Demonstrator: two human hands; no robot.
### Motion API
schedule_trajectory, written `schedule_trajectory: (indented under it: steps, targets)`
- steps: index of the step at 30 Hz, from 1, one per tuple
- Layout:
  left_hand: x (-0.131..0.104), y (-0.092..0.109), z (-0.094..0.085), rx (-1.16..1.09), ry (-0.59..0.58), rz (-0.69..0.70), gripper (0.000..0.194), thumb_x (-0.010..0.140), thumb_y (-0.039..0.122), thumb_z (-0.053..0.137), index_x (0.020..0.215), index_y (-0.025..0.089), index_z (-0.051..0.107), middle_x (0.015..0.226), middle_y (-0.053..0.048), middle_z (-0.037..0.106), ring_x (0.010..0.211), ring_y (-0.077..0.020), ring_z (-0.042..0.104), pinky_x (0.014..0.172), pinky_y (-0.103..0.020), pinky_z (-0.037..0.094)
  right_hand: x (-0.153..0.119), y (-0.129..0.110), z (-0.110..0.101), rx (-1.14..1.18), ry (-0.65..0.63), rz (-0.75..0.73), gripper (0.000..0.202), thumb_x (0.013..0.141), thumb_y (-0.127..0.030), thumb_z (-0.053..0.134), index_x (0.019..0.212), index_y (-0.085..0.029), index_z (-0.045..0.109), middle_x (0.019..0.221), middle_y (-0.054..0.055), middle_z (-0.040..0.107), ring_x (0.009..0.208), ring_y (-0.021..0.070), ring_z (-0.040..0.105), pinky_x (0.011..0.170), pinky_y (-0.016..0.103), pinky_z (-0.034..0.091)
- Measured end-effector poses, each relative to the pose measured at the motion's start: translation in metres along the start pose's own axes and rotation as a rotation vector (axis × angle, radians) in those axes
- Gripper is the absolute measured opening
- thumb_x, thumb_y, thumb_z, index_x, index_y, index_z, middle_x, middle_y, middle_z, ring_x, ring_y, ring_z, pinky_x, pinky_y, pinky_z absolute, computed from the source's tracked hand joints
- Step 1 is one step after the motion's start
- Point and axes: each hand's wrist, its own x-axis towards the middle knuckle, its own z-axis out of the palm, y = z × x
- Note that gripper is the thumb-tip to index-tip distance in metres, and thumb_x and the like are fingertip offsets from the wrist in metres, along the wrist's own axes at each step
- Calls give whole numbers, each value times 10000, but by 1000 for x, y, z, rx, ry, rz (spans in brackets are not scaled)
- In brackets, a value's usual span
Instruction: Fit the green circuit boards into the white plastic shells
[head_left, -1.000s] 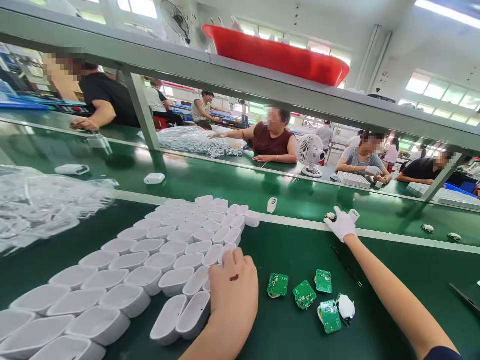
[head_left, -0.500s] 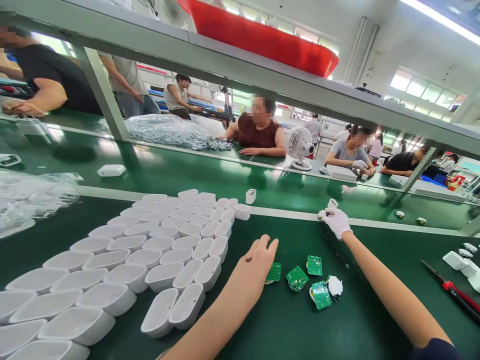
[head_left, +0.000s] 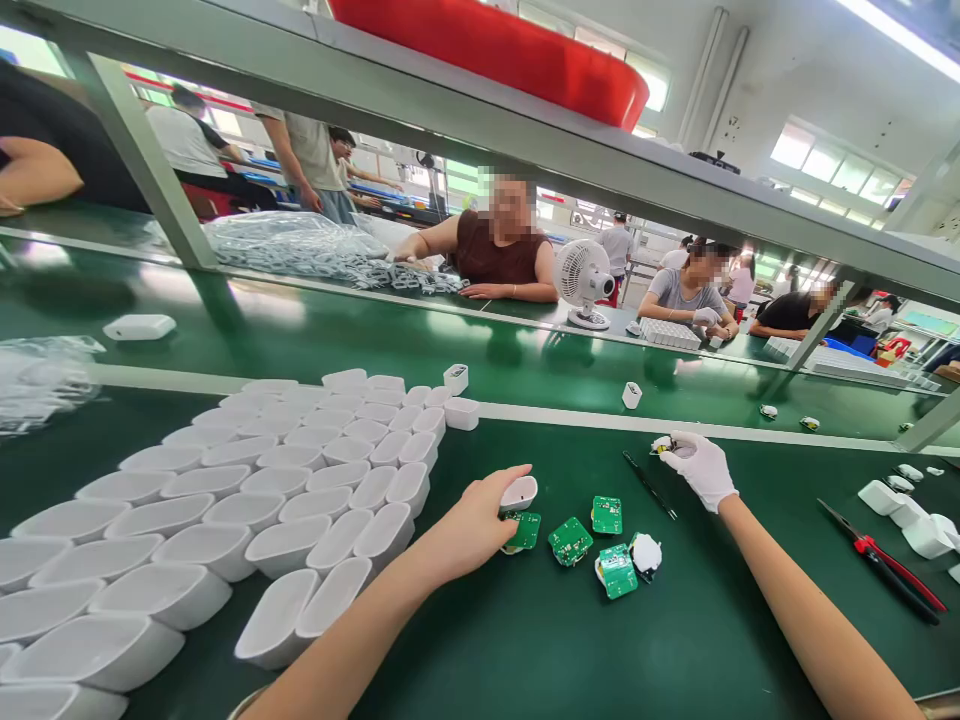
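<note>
My left hand (head_left: 480, 515), bare, curls its thumb and fingers around a small white plastic housing (head_left: 519, 491), its open side facing up. Just under that housing lies a green circuit board (head_left: 527, 532) close to my thumb. Several more boards, such as one green circuit board (head_left: 571, 541), rest on the table between my hands, along with a white round-topped module (head_left: 646, 553). In a white glove, my right hand (head_left: 701, 470) pinches a small circuit board module (head_left: 661, 445), partly covered by the fingers. Black tweezers (head_left: 649, 485) lie to its left.
Rows of white housings (head_left: 281, 508) cover the left of the green table. Red-handled pliers (head_left: 874, 555) and white pieces (head_left: 904, 510) lie at right. Across the green belt (head_left: 360, 340) sit co-workers and a white fan (head_left: 583, 280). A shelf with a red tray (head_left: 487, 50) hangs overhead.
The view has shifted slightly. A white housing now shows in my left hand. My right hand has drawn back from the belt edge toward me, still pinching the circuit board module.
</note>
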Motion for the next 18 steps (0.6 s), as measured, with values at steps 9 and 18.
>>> schedule_trajectory:
  steps: [9,18]
  targets:
    - [-2,23,15,-226,266,85,309,672,321,581,931,179,672,838,-26,629,681,-184,577,572,-280,448,-65,-68,13,341,-164,-267,421,615,-203,751,1010,-174,607,962,70,697,841,190,661,819,379,542]
    - [-16,18,52,-20,445,736,315,788,102,484,1084,208,510,1109,-98,503,985,-200,551,785,-307,499,-128,-92,41,549,-332,-318,418,601,-181,788,983,-238,629,961,32,657,767,156,639,672,286,555]
